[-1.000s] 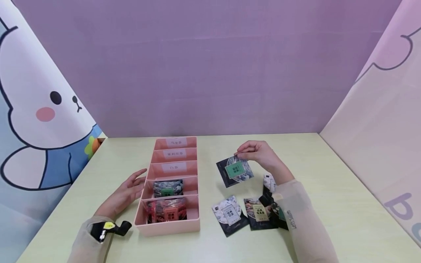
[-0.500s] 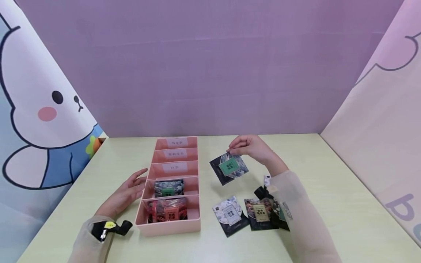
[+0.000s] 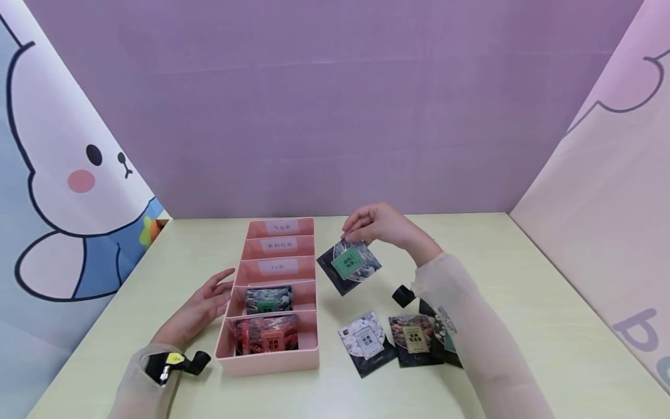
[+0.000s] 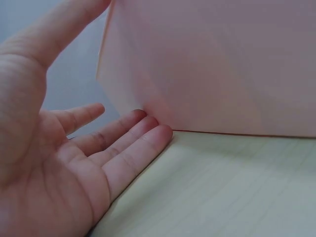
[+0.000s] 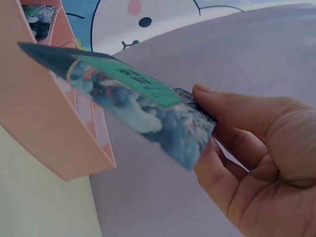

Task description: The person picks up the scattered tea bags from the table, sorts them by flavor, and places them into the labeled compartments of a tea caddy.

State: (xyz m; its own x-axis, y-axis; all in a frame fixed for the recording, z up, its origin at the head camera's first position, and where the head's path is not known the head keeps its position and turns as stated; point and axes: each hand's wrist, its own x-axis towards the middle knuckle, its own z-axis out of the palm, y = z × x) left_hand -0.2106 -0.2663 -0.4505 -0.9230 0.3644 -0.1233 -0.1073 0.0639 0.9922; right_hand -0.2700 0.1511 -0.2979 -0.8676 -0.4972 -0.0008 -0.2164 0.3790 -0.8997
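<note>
My right hand (image 3: 379,226) pinches a dark tea sachet (image 3: 349,265) with a green label by one corner, holding it above the table just right of the pink divided box (image 3: 267,364). In the right wrist view the sachet (image 5: 143,106) slants out from thumb and fingertips toward the box wall (image 5: 59,118). My left hand (image 3: 201,305) lies at the box's left side with fingers extended; in the left wrist view its fingertips are right at the foot of the box wall (image 4: 212,74). Red sachets (image 3: 267,334) fill the nearest compartment, and green-labelled sachets (image 3: 268,299) sit in the one behind it.
On the table right of the box lie a white-labelled sachet (image 3: 368,343), a yellow-labelled sachet (image 3: 415,340) and a green-labelled sachet (image 3: 447,344), partly under my right sleeve. The box's three far compartments carry white paper labels (image 3: 278,266). A purple backdrop (image 3: 335,116) stands behind the table.
My right hand has carried the green-labelled sachet leftward, from above the loose sachets to beside the box. The left hand stays where it was.
</note>
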